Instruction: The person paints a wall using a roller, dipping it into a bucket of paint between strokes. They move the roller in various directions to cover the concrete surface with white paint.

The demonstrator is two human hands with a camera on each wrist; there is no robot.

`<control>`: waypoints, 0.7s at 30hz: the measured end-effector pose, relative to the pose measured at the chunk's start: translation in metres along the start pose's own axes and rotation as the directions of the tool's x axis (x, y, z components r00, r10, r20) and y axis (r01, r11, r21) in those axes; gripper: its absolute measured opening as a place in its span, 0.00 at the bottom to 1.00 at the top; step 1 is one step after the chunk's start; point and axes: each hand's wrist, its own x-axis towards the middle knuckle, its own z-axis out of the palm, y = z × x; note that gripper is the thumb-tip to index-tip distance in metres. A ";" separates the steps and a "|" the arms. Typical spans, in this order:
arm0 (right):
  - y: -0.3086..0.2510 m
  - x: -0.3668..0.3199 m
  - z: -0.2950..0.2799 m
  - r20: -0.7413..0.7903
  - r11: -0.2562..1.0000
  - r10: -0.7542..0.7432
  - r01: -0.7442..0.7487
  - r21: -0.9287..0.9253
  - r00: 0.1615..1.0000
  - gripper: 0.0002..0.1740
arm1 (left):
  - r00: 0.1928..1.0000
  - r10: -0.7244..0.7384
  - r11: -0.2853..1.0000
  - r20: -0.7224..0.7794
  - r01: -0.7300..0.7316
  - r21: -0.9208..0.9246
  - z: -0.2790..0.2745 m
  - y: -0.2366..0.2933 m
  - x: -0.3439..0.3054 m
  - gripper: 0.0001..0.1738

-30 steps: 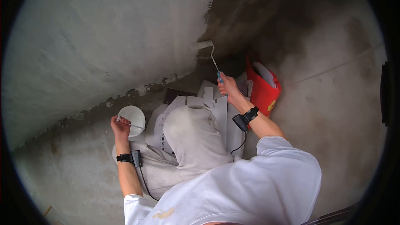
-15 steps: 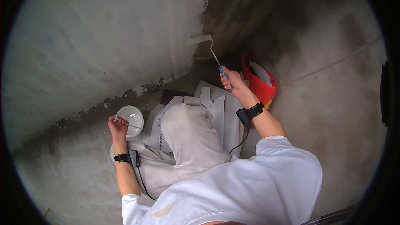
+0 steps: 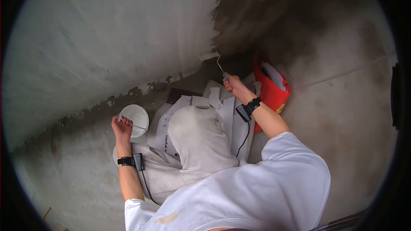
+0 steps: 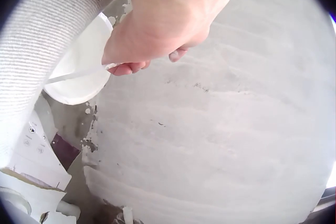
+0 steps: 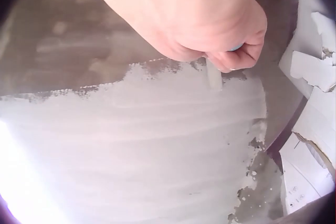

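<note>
In the head view my right hand [image 3: 236, 88] grips the blue handle [image 3: 225, 77] of a paint roller [image 3: 209, 56]. Its white sleeve lies against the lower wall, where pale coating borders the dark bare part. The right wrist view shows the roller end [image 5: 214, 74] just past my curled fingers, most of it hidden by the hand. My left hand [image 3: 123, 128] is curled round a thin white bar [image 3: 139, 127] that crosses the mouth of a white bucket [image 3: 140, 114]. From the left wrist, the same bar [image 4: 76, 75] runs from my fist over the bucket's rim.
The coated wall [image 3: 111, 30] meets the concrete floor [image 3: 72, 162] along a spattered edge. Torn white cardboard [image 3: 165, 134] lies under my bent leg [image 3: 195, 132]. A red bag [image 3: 270, 90] with white contents stands beyond my right forearm.
The roller first rose slightly up the wall, then came down nearer the floor with my right hand. My left hand stays by the bucket with the same grip.
</note>
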 end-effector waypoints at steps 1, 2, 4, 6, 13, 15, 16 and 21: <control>0.003 0.008 0.001 -0.024 0.999 0.039 -0.039 0.000 0.999 0.20 | 1.000 -0.012 1.000 -0.006 0.012 -0.026 0.002 0.001 -0.002 0.13; 0.007 0.016 0.003 -0.048 0.997 0.079 -0.079 0.000 0.996 0.20 | 1.000 -0.010 1.000 -0.012 0.009 -0.024 0.004 0.002 -0.003 0.13; 0.014 0.031 0.004 -0.058 0.995 0.100 -0.099 0.017 0.993 0.19 | 1.000 0.007 1.000 -0.025 -0.008 -0.025 0.005 0.000 -0.005 0.12; 0.022 0.047 0.005 -0.070 0.993 0.119 -0.117 0.031 0.990 0.18 | 1.000 0.009 1.000 -0.020 -0.010 -0.028 0.004 0.001 -0.004 0.12; 0.055 0.108 -0.001 -0.001 0.992 0.110 -0.110 0.065 0.994 0.13 | 1.000 0.014 1.000 0.006 -0.014 -0.005 -0.001 0.000 0.000 0.12; 0.062 0.122 -0.004 0.001 0.993 0.111 -0.111 0.051 0.994 0.13 | 1.000 0.010 1.000 -0.006 -0.010 -0.015 -0.001 -0.001 0.001 0.12; 0.068 0.132 -0.008 0.019 0.995 0.096 -0.096 0.029 0.995 0.14 | 1.000 0.005 1.000 -0.013 -0.005 -0.026 -0.001 -0.001 0.002 0.12; 0.088 0.146 -0.018 0.032 0.997 0.077 -0.077 -0.016 0.997 0.14 | 1.000 0.011 1.000 -0.028 -0.011 0.007 0.007 -0.003 -0.002 0.12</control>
